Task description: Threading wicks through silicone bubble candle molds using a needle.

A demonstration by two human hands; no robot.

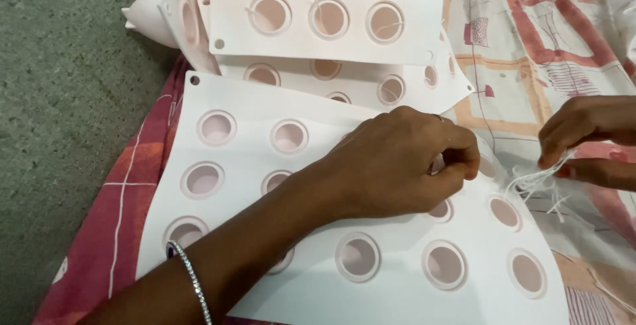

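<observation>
In the head view, the left hand [404, 162] lies on a white sheet with round holes [371, 245], which rests on a patterned cloth [530, 53] with red and cream squares. The fingers of this hand are closed narrow, thumb against forefinger, in a pinch near one hole at the right part of the sheet. It seems to hold something very thin there, probably an end of thread, but the fingers hide it, so I cannot tell for sure. The weight of the palm appears to keep the sheet flat. A thin bracelet [192, 278] is on the left wrist.

The right hand [586, 136] is just beside the right edge of the sheet, over the cloth. Its fingers are also pinched together, and they hold a small bundle of white threads [536, 182], whose loose ends hang down toward the sheet.

Above, more white sheets with holes [324, 13] are stacked, partly overlapping. At the left is a grey-green floor [59, 100].
</observation>
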